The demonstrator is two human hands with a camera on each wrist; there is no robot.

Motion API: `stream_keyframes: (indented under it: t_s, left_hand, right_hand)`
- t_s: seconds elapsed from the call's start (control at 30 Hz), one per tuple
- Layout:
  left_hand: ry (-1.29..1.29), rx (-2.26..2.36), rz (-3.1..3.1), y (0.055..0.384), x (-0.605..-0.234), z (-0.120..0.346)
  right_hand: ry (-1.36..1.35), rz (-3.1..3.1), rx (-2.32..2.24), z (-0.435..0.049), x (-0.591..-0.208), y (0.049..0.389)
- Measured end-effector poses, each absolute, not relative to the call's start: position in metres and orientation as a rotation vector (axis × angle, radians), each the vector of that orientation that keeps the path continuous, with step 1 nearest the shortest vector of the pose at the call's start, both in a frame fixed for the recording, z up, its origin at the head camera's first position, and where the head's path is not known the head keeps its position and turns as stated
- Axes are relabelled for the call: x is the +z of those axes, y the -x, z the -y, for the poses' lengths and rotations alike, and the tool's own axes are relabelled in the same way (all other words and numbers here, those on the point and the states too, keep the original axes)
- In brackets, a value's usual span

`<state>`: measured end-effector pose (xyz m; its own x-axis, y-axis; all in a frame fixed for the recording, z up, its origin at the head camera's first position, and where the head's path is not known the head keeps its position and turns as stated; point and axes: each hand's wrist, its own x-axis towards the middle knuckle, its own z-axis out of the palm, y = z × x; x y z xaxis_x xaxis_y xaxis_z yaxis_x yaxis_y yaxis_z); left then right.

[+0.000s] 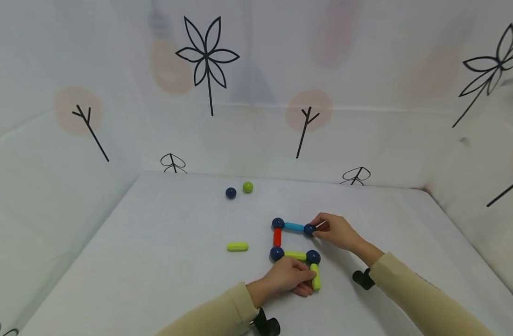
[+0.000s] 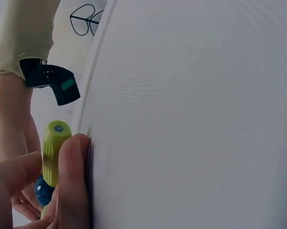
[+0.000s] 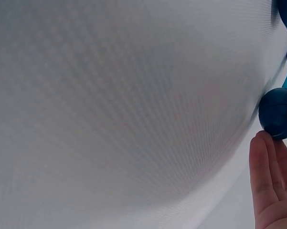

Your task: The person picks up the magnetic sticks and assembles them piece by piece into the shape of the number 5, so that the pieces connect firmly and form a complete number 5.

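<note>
An open chain of magnetic rods and balls lies on the white tabletop. At its far end my right hand (image 1: 339, 232) pinches a dark blue ball (image 3: 276, 114), which joins a light blue rod (image 1: 294, 227). From there the chain runs through another blue ball (image 1: 278, 223), a red rod (image 1: 277, 237), a corner ball (image 1: 277, 253) and a lime rod (image 1: 295, 255) to a near-right ball (image 1: 313, 257). My left hand (image 1: 284, 276) holds the lime end rod (image 1: 316, 277) between thumb and fingers; in the left wrist view the free tip of this end rod (image 2: 56, 148) points up.
One loose lime rod (image 1: 237, 247) lies left of the chain. Farther back sit a loose dark blue ball (image 1: 231, 192) and a lime green ball (image 1: 248, 187). Black wrist cameras (image 1: 363, 279) hang below both sleeves. Printed white cloth walls the table (image 1: 155, 270) behind and at the sides.
</note>
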<state>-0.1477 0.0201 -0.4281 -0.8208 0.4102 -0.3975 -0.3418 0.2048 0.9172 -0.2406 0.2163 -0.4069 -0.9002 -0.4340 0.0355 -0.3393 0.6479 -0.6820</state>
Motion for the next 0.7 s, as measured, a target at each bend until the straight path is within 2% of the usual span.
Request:
stream_keyframes:
  t_s: [0.47,0.7]
  left_hand:
    - [-0.184,1.515,-1.936,0.152,-0.423,0.008]
    - [-0.334,1.487,-1.881,0.16,-0.424,0.027]
  right_hand:
    - [0.647,-2.724,-1.093,-0.216,-0.407,0.24]
    - [0.647,-2.722,-1.101,-0.217,-0.407,0.239]
